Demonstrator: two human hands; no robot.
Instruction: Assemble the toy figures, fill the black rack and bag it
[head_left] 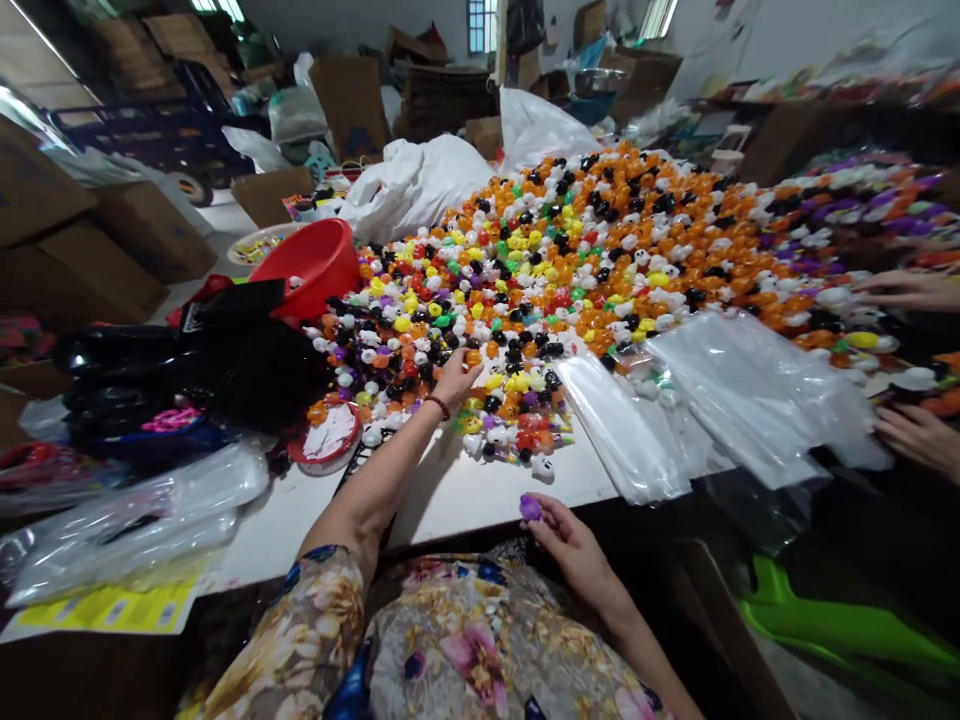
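My left hand (pixel 454 384) reaches over the white table to the near edge of a large pile of small plastic toys (pixel 555 260). Its fingers are closed at a small orange toy (pixel 472 357); part of the grip is hidden behind the hand. Close to the table's front edge, my right hand (pixel 574 545) pinches a small purple toy (pixel 530 507) between thumb and fingers. Between the hands lies a loose group of mixed toys (pixel 521 415), with one white toy (pixel 543 468) at its near end.
Clear plastic bags (pixel 622 430) lie right of my hands. At left are a red basin (pixel 319 265), a small red basket (pixel 326 440) with paper slips, and more plastic bags (pixel 150 515). Another person's hands (pixel 919 435) are at far right, above a green stool (pixel 825 610).
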